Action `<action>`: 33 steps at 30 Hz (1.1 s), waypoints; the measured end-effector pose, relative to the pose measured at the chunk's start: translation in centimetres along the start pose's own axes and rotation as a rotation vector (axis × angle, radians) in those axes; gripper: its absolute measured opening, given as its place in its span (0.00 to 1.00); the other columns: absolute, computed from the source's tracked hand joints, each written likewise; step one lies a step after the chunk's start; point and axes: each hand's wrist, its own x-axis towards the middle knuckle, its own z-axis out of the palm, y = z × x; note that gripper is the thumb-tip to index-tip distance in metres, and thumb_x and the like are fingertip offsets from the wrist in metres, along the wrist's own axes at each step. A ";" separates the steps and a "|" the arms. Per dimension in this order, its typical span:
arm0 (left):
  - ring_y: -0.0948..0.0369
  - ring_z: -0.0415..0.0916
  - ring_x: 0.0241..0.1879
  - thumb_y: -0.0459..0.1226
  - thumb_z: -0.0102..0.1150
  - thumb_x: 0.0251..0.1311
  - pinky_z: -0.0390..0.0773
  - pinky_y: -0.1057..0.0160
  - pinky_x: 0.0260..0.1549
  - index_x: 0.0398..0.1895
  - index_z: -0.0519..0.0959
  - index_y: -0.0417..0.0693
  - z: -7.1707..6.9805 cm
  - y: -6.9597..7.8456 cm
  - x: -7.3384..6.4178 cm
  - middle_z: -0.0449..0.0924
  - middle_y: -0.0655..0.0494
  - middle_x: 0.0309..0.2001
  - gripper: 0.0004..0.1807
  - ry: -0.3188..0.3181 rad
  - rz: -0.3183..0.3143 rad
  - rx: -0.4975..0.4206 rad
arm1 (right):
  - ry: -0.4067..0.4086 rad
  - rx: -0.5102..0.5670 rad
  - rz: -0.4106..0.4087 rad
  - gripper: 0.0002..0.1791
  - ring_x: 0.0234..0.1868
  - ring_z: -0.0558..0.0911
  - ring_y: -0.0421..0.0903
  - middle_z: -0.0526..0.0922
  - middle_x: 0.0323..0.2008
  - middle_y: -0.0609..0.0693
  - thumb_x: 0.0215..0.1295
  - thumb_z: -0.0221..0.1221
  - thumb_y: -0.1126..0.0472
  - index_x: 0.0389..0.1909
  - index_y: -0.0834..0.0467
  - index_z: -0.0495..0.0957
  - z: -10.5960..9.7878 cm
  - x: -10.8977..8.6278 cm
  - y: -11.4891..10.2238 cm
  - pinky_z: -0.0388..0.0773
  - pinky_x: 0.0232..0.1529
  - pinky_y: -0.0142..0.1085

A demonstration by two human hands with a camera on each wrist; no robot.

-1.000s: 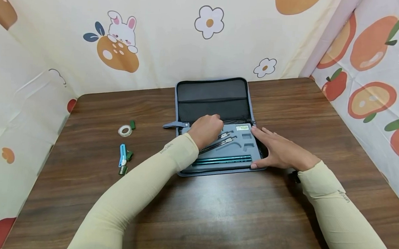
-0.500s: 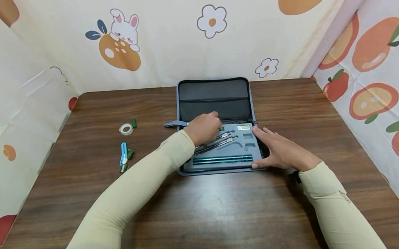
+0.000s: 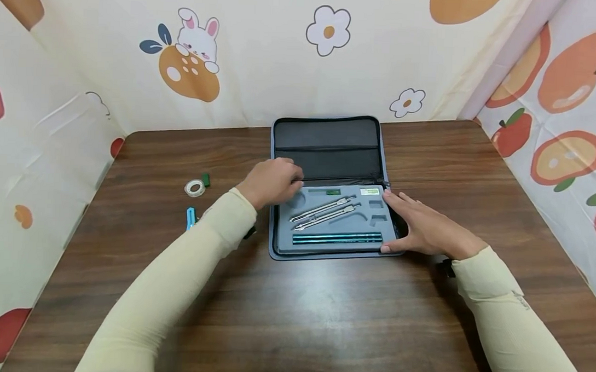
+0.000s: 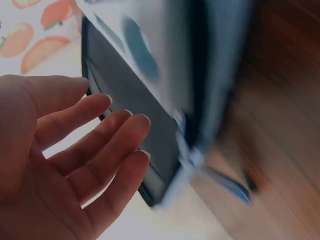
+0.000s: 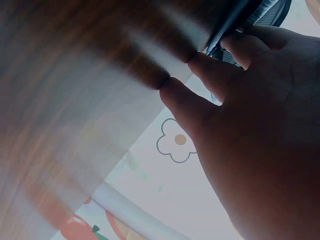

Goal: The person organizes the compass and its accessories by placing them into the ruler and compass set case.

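A blue zip case [image 3: 337, 258] lies unfolded on the wooden table. Its grey tray [image 3: 326, 227] carries two metal compasses [image 3: 323, 209], dark teal pencils [image 3: 336, 238], a small green piece [image 3: 333, 192] and a white-and-green block [image 3: 369, 192]. My left hand [image 3: 273, 181] hovers over the case's left edge. In the left wrist view its fingers [image 4: 107, 155] are loosely bent with nothing among them. My right hand [image 3: 425, 226] rests at the tray's right side, thumb by the front corner and fingers by the back one. In the right wrist view fingertips touch the tabletop [image 5: 75, 100].
On the left stand a roll of white tape [image 3: 194, 188], a small green block [image 3: 206, 179] and a blue utility knife [image 3: 190, 217], partly behind my left sleeve. The raised lid [image 3: 329, 140] is near the patterned back wall. Several recesses [image 3: 376, 205] in the tray hold nothing.
My left hand has drawn left from above the tray, uncovering the green piece and the compasses. The left sleeve now covers objects beside the knife. My right hand stays at the tray's edge.
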 end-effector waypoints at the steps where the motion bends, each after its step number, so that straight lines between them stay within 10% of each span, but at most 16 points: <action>1: 0.57 0.80 0.41 0.42 0.55 0.72 0.81 0.56 0.36 0.49 0.86 0.47 -0.1 -0.6 -0.5 0.82 0.51 0.45 0.13 0.003 -0.016 0.011 | 0.000 -0.002 0.000 0.69 0.78 0.47 0.61 0.48 0.79 0.56 0.46 0.65 0.22 0.81 0.54 0.46 0.0 0.0 0.0 0.47 0.71 0.63; 21: 0.49 0.80 0.32 0.42 0.59 0.68 0.79 0.45 0.23 0.47 0.86 0.43 -0.9 -10.4 -10.6 0.79 0.45 0.40 0.14 0.104 -0.297 0.161 | 0.002 -0.002 -0.002 0.69 0.78 0.47 0.61 0.49 0.79 0.56 0.46 0.64 0.22 0.81 0.54 0.46 0.2 0.0 0.2 0.48 0.71 0.63; 33: 0.35 0.71 0.52 0.47 0.54 0.70 0.77 0.31 0.35 0.60 0.76 0.32 -0.6 -12.4 -12.6 0.69 0.26 0.56 0.28 -0.030 -0.494 0.136 | -0.017 -0.003 0.021 0.69 0.78 0.46 0.60 0.47 0.79 0.55 0.47 0.62 0.20 0.81 0.52 0.44 0.1 -0.1 0.1 0.49 0.70 0.64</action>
